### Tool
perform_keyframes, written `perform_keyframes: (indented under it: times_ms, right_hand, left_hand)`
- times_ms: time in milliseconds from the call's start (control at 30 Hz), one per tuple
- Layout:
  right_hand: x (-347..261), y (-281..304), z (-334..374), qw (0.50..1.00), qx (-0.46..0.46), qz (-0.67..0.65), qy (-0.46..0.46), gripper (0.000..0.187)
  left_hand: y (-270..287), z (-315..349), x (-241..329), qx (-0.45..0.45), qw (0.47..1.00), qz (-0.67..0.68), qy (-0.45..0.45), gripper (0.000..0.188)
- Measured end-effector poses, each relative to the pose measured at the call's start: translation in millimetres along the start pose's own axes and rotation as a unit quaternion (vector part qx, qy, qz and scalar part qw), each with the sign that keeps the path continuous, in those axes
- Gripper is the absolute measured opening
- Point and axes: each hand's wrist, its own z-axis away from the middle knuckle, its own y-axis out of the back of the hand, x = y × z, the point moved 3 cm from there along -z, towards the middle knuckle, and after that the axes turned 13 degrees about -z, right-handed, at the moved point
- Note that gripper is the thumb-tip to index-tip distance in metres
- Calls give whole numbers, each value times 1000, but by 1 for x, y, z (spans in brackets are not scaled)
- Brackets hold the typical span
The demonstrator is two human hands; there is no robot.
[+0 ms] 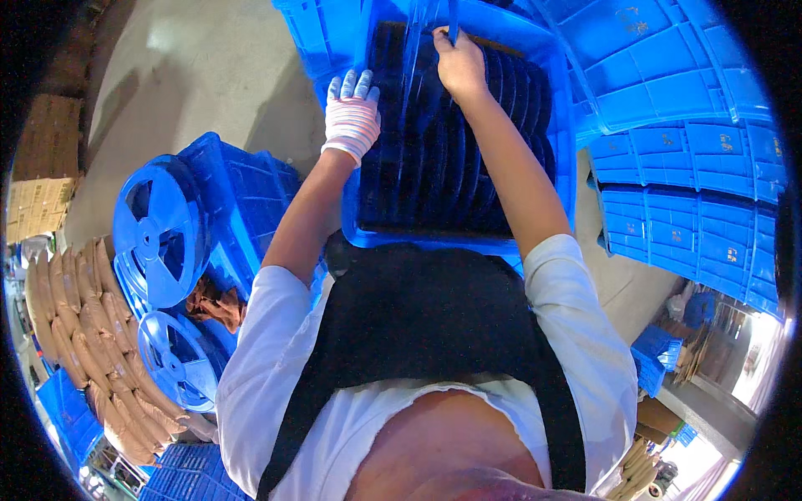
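In front of me is a blue plastic crate, packed with a row of dark, round-edged discs standing on edge. My left hand, in a white glove with coloured stripes and greyish fingertips, lies flat with its fingers stretched out over the crate's left rim. Bare and curled, my right hand closes round a narrow blue strip at the crate's far side, above the discs. Where the strip leads below my fingers is hidden.
Blue crates are stacked at the right. On my left stand a blue bin and blue spoked reels, with brown sacks piled behind them. Cardboard boxes stand at the far left, beside the grey floor.
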Motion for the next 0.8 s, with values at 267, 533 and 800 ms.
perform_keyframes:
  times_ms: [267,533,800]
  right_hand:
    - [64,-23,-7,994,-85,6,-71,80]
    - [87,40,2,1000,25,-12,7,58]
    - [-66,126,13,840,-139,-521,64,51]
  left_hand:
    - [0,-4,1,71,996,51,21,30]
    - [-4,-5,-1,92,994,49,28,35]
    - [-9,4,-4,65,995,55,46,32]
